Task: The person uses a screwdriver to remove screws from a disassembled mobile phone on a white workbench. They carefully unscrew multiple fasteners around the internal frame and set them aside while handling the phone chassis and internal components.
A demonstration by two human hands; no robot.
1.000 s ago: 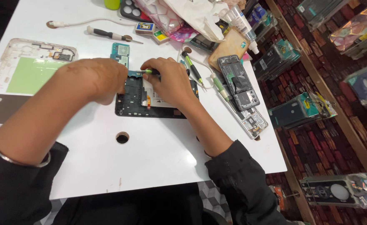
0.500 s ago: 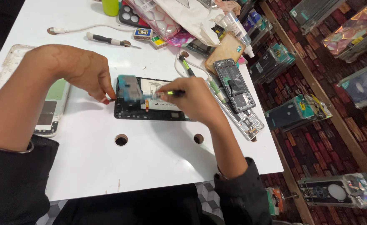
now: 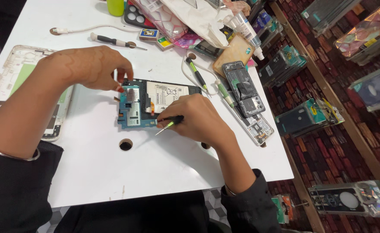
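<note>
Opened tablet [image 3: 155,105] lies flat near the middle of the white table [image 3: 90,172], back cover off, white battery and blue circuit board exposed. My left hand [image 3: 93,69] hovers over its upper left corner, fingers curled, thumb and forefinger tips pinched together right at the edge of the circuit board; whether anything sits between them is too small to tell. My right hand [image 3: 196,118] rests on the tablet's lower right part, closed around a small screwdriver [image 3: 169,124] with black grip and green shaft, tip pointing down-left, just past the lower edge of the board. Thin bangle on my left wrist, dark sleeves on both arms.

Round hole [image 3: 125,144] in the table just below the tablet. Clear tablet frame [image 3: 15,82] at the far left, partly under my left forearm. Second opened phone [image 3: 243,88] lies to the right, well apart from my hands. Two green-handled tools [image 3: 197,73] between tablet and that phone. Black-handled screwdriver [image 3: 112,41] and white cable [image 3: 86,29] near the top edge. Pile of bags and bottles at top right. Phone cases on racks beyond the table's right side.
</note>
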